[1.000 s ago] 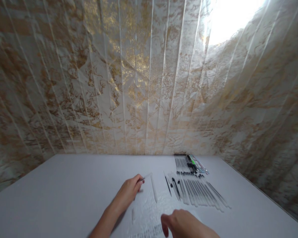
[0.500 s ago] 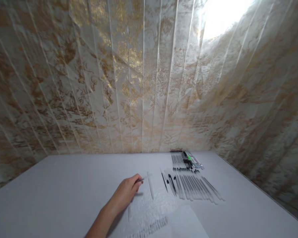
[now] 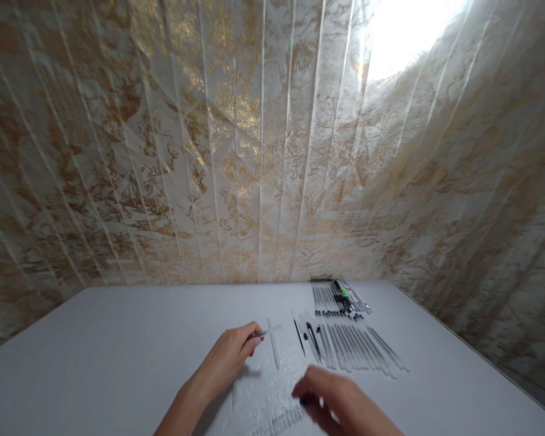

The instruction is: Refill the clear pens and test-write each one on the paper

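My left hand (image 3: 243, 346) pinches a thin dark-and-clear stick, like a pen refill (image 3: 258, 334), over the middle of the table. A clear pen tube (image 3: 274, 345) lies just right of its fingertips. Lower right, my right hand (image 3: 329, 393) is slightly blurred, its fingers curled round a small black piece (image 3: 305, 399). Beyond it lie a dark refill (image 3: 300, 338), a black pen part (image 3: 314, 340) and a row of clear tubes (image 3: 358, 346). Another clear tube (image 3: 235, 393) rests under my left wrist.
At the back right are a set of thin refills (image 3: 323, 295), a row of small black caps (image 3: 331, 313) and pens with a green label (image 3: 344, 292). A printed sheet (image 3: 279, 422) lies at the near edge. A gold-patterned curtain (image 3: 236, 181) stands behind the white table (image 3: 118, 351).
My right hand has come into view from the lower right, with a small black piece in its fingers. My left hand has hardly moved and still holds the stick.
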Action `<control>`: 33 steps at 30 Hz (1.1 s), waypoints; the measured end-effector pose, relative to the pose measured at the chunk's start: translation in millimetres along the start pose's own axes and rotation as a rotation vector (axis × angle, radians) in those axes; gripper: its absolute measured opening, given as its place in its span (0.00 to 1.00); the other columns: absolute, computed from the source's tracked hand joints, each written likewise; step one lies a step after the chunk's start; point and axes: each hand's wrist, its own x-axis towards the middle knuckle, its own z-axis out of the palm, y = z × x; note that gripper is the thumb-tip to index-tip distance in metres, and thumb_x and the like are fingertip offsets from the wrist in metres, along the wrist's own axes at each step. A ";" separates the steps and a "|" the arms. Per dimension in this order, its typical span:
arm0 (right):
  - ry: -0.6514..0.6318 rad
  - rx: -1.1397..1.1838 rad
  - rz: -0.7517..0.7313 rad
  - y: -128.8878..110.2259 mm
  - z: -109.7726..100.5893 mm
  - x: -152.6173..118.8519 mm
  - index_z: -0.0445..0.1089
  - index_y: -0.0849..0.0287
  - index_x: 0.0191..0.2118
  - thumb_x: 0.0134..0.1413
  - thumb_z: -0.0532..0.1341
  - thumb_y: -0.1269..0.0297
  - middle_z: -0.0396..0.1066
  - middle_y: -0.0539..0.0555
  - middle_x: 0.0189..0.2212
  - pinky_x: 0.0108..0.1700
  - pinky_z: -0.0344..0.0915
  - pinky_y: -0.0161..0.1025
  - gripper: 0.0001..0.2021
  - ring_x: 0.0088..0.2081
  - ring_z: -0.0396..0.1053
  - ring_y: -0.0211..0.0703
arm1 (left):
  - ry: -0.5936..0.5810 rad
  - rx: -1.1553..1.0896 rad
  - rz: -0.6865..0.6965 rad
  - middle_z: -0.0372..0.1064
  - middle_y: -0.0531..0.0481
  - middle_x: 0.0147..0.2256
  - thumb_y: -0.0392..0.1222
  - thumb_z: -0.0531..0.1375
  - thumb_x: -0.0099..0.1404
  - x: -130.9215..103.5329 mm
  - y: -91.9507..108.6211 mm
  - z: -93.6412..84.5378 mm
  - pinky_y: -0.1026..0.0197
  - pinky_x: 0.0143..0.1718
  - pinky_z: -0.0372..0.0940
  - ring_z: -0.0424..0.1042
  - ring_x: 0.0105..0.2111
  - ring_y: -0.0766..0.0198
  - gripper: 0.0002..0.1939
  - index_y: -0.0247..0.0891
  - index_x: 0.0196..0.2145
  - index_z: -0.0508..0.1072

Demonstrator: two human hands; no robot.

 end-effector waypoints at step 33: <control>0.362 0.366 -0.041 4.1 -29.3 55.4 0.64 0.58 0.27 0.55 0.59 0.57 0.61 0.45 0.20 0.25 0.56 0.32 0.12 0.22 0.60 0.36 | -0.007 -0.078 0.080 0.68 0.58 0.25 0.42 0.53 0.63 -11.6 27.8 -21.0 0.68 0.33 0.59 0.68 0.27 0.67 0.10 0.42 0.36 0.74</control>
